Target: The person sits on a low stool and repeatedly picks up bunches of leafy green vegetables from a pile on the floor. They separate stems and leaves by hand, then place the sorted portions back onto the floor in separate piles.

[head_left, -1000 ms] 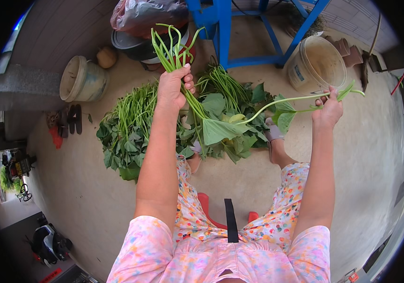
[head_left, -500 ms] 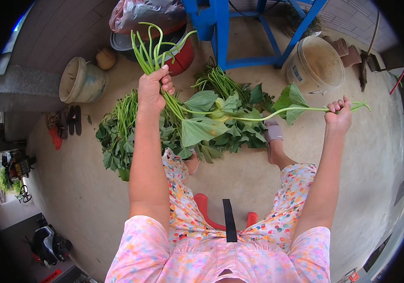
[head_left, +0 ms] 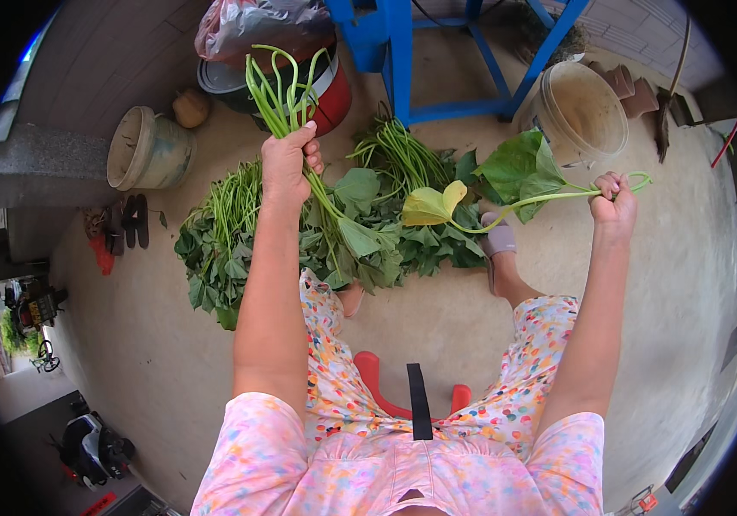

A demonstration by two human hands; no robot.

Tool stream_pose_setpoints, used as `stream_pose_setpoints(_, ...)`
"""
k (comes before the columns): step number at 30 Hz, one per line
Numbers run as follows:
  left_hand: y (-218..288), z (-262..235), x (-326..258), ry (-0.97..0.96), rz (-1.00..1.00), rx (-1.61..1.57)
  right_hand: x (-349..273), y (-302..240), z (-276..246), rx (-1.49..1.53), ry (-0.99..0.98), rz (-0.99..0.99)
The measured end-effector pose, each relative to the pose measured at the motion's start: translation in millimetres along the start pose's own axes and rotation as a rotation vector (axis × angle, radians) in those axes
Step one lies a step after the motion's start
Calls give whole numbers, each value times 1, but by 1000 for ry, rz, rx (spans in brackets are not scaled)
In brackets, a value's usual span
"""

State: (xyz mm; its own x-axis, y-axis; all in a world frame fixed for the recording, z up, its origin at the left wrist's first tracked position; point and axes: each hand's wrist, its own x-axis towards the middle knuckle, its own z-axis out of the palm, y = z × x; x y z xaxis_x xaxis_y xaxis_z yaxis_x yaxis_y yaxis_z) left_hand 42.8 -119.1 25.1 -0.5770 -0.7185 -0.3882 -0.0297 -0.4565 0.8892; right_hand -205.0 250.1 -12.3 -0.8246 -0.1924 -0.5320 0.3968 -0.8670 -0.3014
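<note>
My left hand (head_left: 289,162) is closed round a bunch of long green leaf stems (head_left: 281,103); their bare ends stick up above the fist, and leaves hang below it. Off to the right, my right hand (head_left: 613,199) grips a few leafy stems (head_left: 506,205) that point back to the left. These bear a large green leaf (head_left: 519,168) and a yellowing leaf (head_left: 434,205). On the floor between my hands and feet lie heaps of the same greens, one pile (head_left: 218,236) at the left and another bundle (head_left: 398,159) farther back.
A worn bucket (head_left: 158,150) and a pumpkin (head_left: 190,107) stand at the far left. Behind the greens are a red tub (head_left: 334,101) with a plastic bag (head_left: 261,30) and a blue metal frame (head_left: 401,77). Another bucket (head_left: 587,112) sits far right. Slippers (head_left: 134,219) lie left.
The stems in my right hand have come away from the bunch in my left hand. Their yellow leaf now hangs free in the gap. Both hands have shifted only slightly.
</note>
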Motion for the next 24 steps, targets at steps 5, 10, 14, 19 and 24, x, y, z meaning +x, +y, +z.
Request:
stream_pose_setpoints(5, 1, 11, -1, -43, -24, -19, 7, -6, -3, 198, -114, 283)
stream_pose_setpoints(10, -1, 6, 1, -55, -17, 15, 11, -1, -9, 224, -119, 444)
stream_pose_setpoints(14, -3, 10, -1, -68, -26, 44, 8, 5, -3, 180, -154, 516)
stream_pose_setpoints(19, -7, 14, -2, -99, -46, 77, -1, 20, 8, 143, -169, 540)
stream_pose_setpoints(24, -9, 22, -4, -127, -66, 97, 0, 28, 11, 74, -185, 536)
